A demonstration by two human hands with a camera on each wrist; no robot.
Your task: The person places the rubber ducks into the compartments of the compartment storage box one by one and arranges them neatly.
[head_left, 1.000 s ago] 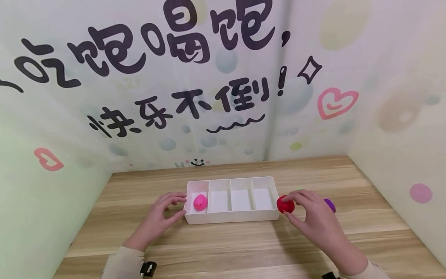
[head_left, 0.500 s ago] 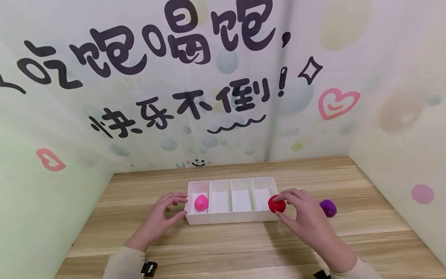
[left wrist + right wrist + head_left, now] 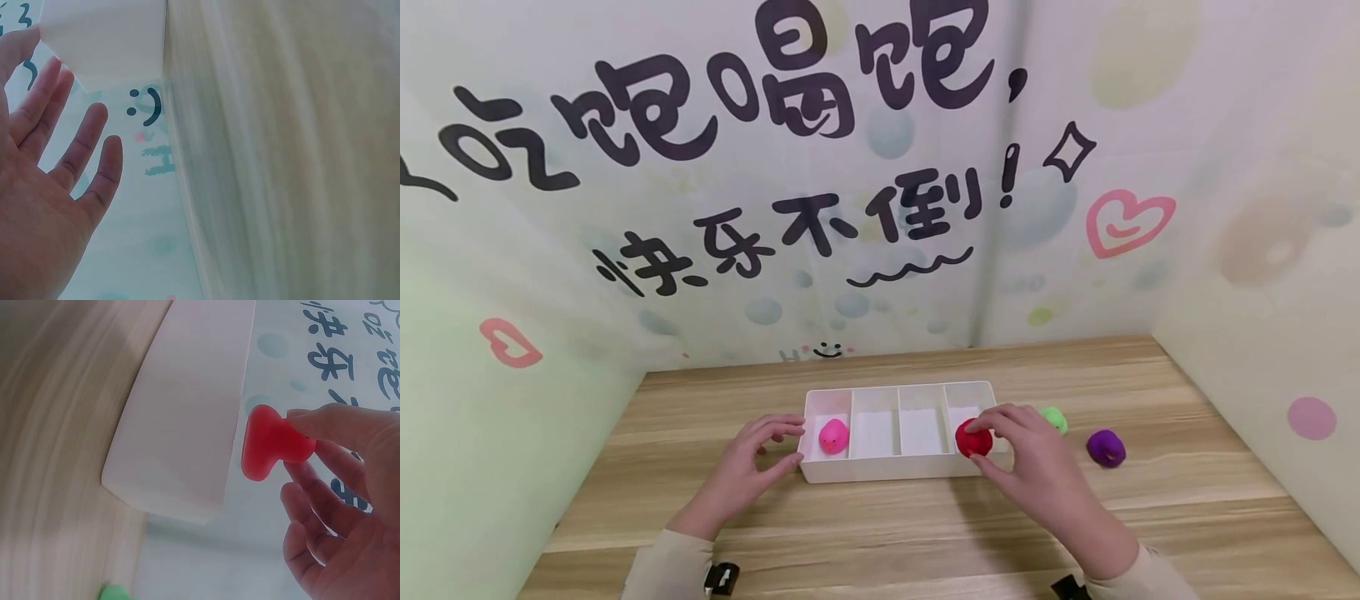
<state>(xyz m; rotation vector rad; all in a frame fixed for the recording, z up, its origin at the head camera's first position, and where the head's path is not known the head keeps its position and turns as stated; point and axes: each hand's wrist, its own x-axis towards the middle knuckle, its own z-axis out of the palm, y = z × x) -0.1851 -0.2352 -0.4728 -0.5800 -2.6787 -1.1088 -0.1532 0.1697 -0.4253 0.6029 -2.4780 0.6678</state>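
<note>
In the head view, my right hand (image 3: 1030,454) pinches a red toy duck (image 3: 973,438) between thumb and fingers, above the right end of a white divided box (image 3: 898,469). The right wrist view has the red duck (image 3: 265,444) above the box's rim, apart from the wall. A pink toy duck (image 3: 833,436) sits in the box's leftmost compartment. My left hand (image 3: 741,467) is at the left end of the box, thumb and fingertips on or beside its edge. In the left wrist view its fingers (image 3: 81,147) are mostly straight and spread.
To the right of the box, a green toy (image 3: 1055,420) and a purple toy (image 3: 1107,448) lie on the wooden table (image 3: 880,542); my right hand partly hides the green one. Printed cloth walls (image 3: 760,333) close off the back and both sides.
My right hand has moved left with the red duck, from beside the box to over its right end. The green toy has come into clearer view. My left hand keeps its place.
</note>
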